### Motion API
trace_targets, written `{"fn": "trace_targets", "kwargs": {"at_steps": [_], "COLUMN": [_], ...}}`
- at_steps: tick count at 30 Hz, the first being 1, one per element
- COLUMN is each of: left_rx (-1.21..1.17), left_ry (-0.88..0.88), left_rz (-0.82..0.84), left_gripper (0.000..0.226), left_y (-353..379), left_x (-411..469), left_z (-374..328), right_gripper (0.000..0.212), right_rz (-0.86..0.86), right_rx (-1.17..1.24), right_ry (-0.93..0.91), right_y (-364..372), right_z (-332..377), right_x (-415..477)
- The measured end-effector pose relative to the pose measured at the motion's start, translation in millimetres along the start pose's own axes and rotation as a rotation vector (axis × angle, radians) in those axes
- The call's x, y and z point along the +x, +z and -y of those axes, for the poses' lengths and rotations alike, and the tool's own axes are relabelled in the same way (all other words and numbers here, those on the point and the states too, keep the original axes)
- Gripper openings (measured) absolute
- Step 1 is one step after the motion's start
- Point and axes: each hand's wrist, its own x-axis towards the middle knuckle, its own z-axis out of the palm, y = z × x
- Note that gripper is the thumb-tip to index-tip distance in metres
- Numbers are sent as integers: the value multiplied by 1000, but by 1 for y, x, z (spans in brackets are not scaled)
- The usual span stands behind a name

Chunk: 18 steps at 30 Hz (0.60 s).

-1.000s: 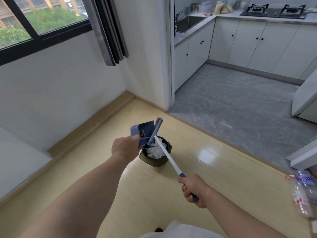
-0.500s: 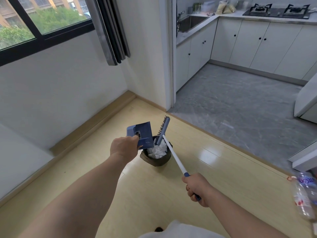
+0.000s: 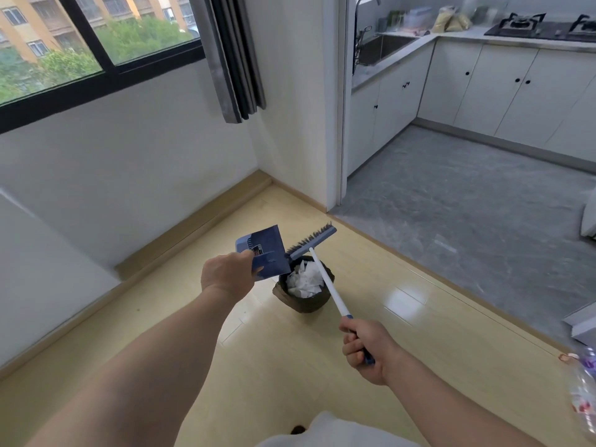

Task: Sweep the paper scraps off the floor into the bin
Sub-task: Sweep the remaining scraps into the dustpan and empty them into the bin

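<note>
So here's what's seen: a blue dustpan (image 3: pixel 266 253) is gripped by the left hand (image 3: pixel 227 275), and it's held up in the air, tilted, right over the near-left rim of the bin (image 3: pixel 301 304). The fingers there are mostly hidden behind the back of the hand, but they're curled round the pan's handle end.

The broom (image 3: pixel 325 282) is held by the right hand (image 3: pixel 367 348), with the fingers (image 3: pixel 353 346) wrapped tight round the blue grip at the end of the white stick. The brush head (image 3: pixel 311 241) is lifted off the floor (image 3: pixel 322 366), above the bin's far side, with its left end right at the dustpan's corner. Whether they actually touch can't be told.

The paper scraps (image 3: pixel 304 280) are piled inside the dark bin as a white crumpled heap. A plastic bottle (image 3: pixel 583 382) is seen lying on the floor at the far right edge, well apart from the bin.
</note>
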Motion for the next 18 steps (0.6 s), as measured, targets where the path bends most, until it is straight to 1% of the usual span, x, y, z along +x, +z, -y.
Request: {"fn": "trace_targets", "kwargs": {"at_steps": [4, 8, 11, 14, 18], "left_rx": [-121, -212, -245, -294, -345], "left_ry": [-188, -415, -572, -760, -972], "left_rz": [4, 8, -9, -39, -46], "left_gripper": [29, 33, 34, 39, 44], "left_y": [-9, -4, 6, 15, 25], "left_x": [-24, -55, -92, -142, -215], "left_z": [12, 31, 47, 62, 76], "right_gripper": [17, 15, 14, 15, 17], "right_rz": [37, 100, 159, 215, 249], "right_rx": [-63, -128, -190, -308, -453], "right_ry": [16, 32, 61, 90, 110], "right_y": [11, 27, 42, 64, 96], "right_z": [-4, -8, -19, -37, -71], "right_x": [-7, -9, -9, -8, -13]}}
